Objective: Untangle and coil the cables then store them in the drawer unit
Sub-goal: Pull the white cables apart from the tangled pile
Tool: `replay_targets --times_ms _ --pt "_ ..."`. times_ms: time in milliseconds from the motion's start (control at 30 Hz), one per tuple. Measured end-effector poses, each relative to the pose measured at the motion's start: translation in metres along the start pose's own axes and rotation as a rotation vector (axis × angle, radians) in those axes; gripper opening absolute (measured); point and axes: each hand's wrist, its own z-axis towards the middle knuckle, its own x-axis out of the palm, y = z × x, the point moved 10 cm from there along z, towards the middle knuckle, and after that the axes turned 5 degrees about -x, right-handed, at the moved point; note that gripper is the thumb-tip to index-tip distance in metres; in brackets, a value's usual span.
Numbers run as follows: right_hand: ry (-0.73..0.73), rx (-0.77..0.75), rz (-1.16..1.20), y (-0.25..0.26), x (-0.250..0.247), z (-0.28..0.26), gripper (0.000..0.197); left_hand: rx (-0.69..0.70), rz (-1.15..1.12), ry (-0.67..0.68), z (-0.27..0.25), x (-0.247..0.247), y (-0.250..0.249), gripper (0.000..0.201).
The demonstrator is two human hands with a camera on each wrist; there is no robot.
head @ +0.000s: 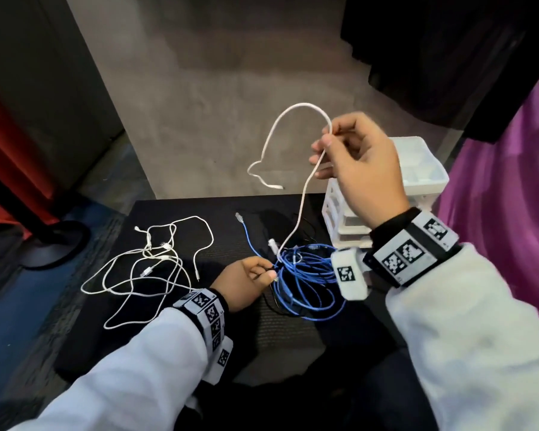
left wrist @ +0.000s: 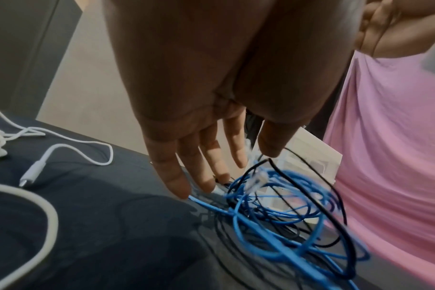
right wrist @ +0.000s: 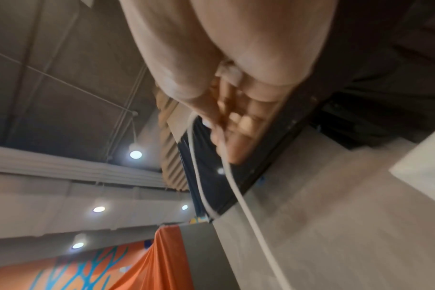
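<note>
My right hand (head: 322,144) is raised above the table and pinches a white cable (head: 302,194) between thumb and fingers. That cable arches up over the hand, its free plug end dangles in the air, and its other part drops into a tangle of blue cable (head: 308,284). My left hand (head: 269,270) sits low at the tangle's left edge, thumb and forefinger pinching a thin black cable (left wrist: 330,206) threaded through the blue cable (left wrist: 273,196). The white drawer unit (head: 417,169) stands at the table's far right, behind my right hand. In the blurred right wrist view the white cable (right wrist: 236,190) trails from my curled fingers (right wrist: 236,125).
A second heap of thin white cables (head: 156,262) lies spread on the left of the dark table (head: 199,321); one plug end (left wrist: 35,168) shows in the left wrist view. A black stand base (head: 56,244) sits on the floor at left, and pink cloth (head: 511,181) hangs at right.
</note>
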Motion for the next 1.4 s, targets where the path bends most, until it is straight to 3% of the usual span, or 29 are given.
replay_targets --times_ms 67,100,200,267,333,367,400,467,600,700,800,867,1000,1067,1167,1267,1333,1400 --pt "-0.013 0.009 -0.009 0.012 -0.009 0.008 0.011 0.031 -0.063 -0.122 -0.001 -0.012 -0.012 0.015" --pt "-0.009 0.001 -0.001 0.019 -0.011 0.01 0.009 0.072 -0.085 -0.256 -0.004 -0.027 -0.022 0.007" --pt "0.086 0.007 -0.026 0.025 -0.001 0.003 0.006 0.201 -0.222 -0.66 -0.028 -0.075 -0.051 0.019" --pt "0.151 0.034 -0.049 0.017 0.007 -0.006 0.006 0.278 -0.298 -0.736 -0.04 -0.091 -0.07 0.046" --pt "0.202 0.052 -0.05 0.011 0.014 -0.013 0.005 0.329 -0.226 -0.608 -0.037 -0.087 -0.093 0.071" --pt "0.226 0.062 -0.049 0.008 0.017 -0.016 0.005 0.345 -0.174 -0.516 -0.036 -0.08 -0.103 0.073" --pt "0.242 0.074 -0.05 0.006 0.019 -0.019 0.005 0.358 -0.16 -0.424 -0.032 -0.073 -0.11 0.063" --pt "0.231 0.101 -0.069 -0.001 0.017 -0.02 0.005 0.346 -0.254 -0.279 -0.032 -0.066 -0.121 0.022" --pt "0.129 0.176 -0.166 -0.023 -0.004 -0.017 0.007 0.276 -0.413 -0.156 -0.041 -0.064 -0.128 0.041" --pt "0.153 0.228 -0.124 -0.032 -0.002 -0.024 0.008 0.273 -0.43 -0.088 -0.046 -0.051 -0.135 0.044" --pt "0.301 0.227 -0.1 -0.028 0.02 -0.035 0.007 0.374 -0.385 -0.105 -0.05 -0.046 -0.15 0.05" --pt "0.323 0.196 -0.119 -0.022 0.025 -0.035 0.007 0.411 -0.345 -0.061 -0.053 -0.044 -0.162 0.023" --pt "0.042 0.195 -0.174 -0.03 -0.027 -0.019 0.012 0.395 -0.377 -0.128 -0.058 -0.085 -0.171 0.023" --pt "0.004 0.21 -0.286 -0.043 -0.048 -0.018 0.015 0.409 -0.413 -0.175 -0.06 -0.103 -0.171 0.019" --pt "0.134 0.167 -0.564 -0.053 -0.038 -0.03 0.01 0.436 -0.369 -0.245 -0.068 -0.103 -0.17 0.015" --pt "0.354 -0.108 -0.753 -0.022 0.015 -0.049 0.054 0.49 -0.204 -0.243 -0.074 -0.076 -0.182 0.016" --pt "0.541 -0.173 -0.703 -0.015 0.053 -0.065 0.048 0.539 -0.111 -0.205 -0.078 -0.061 -0.192 0.016" --pt "0.604 -0.113 -0.609 -0.02 0.063 -0.069 0.026 0.539 -0.09 -0.203 -0.079 -0.062 -0.195 0.019"
